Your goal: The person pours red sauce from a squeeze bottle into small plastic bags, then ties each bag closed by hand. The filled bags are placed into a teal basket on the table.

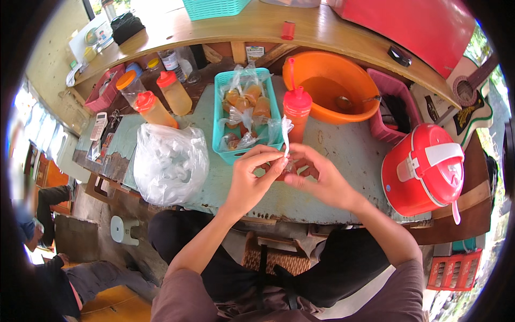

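Between thumb and fingers, my left hand (pixel 257 169) pinches the gathered neck of a small clear plastic bag (pixel 287 137), whose twisted top stands upright. The bag's lower part, reddish-brown, is mostly hidden behind my fingers. My right hand (pixel 322 177) is curled around the bag's other side, fingers apart; whether it grips the bag is hard to tell. Just beyond, a turquoise plastic basket (pixel 217 120) holds several knotted bags of orange-brown food or liquid. A red-lidded squeeze bottle (pixel 297 116) with orange-red contents stands right behind my hands.
A large white plastic bag (pixel 171 165) sits left on the worn table (pixel 342 161), before two red-capped squeeze bottles (pixel 155 108). Toward the right are an orange basin (pixel 330 116) with liquid, a pink basket (pixel 396 133) and a red cooler jug (pixel 420 173). A wooden shelf (pixel 241 28) overhangs the back.
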A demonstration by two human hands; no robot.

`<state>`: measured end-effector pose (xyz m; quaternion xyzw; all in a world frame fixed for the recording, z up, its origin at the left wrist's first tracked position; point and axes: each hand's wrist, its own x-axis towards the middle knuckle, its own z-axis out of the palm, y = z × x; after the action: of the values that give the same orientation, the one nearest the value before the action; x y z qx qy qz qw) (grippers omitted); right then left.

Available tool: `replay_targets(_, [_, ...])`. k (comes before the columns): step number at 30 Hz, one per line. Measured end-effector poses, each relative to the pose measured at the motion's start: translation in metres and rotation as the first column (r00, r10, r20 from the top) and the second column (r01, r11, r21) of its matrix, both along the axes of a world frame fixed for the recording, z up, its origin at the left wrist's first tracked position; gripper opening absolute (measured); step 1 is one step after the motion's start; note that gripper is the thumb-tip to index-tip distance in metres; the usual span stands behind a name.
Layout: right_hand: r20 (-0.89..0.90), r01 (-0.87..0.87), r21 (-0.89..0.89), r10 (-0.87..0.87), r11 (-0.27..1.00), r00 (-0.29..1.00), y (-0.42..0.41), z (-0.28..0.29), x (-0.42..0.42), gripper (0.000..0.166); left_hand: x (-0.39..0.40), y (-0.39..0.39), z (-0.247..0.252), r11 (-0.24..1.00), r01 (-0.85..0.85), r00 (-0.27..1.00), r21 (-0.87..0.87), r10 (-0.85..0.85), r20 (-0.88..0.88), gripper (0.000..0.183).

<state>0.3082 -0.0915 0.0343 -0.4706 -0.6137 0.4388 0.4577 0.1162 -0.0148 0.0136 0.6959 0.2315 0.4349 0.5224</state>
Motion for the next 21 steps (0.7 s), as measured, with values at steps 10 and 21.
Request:
replay_targets(10, [0.453,0.165,0.362,-0.328,0.917,0.829,0.025,0.033,-0.034,0.043,-0.036,0.005,0.02,0.929,-0.291,0.955,0.229,0.294,0.019,0.018])
replay_targets(21, [0.663,-0.131,0.665,-0.5,0.736,0.557,0.089,-0.001,-0.098,0.044,-0.151,0.041,0.001,0.673,-0.492,0.593,0.552,0.723,-0.354,0.027])
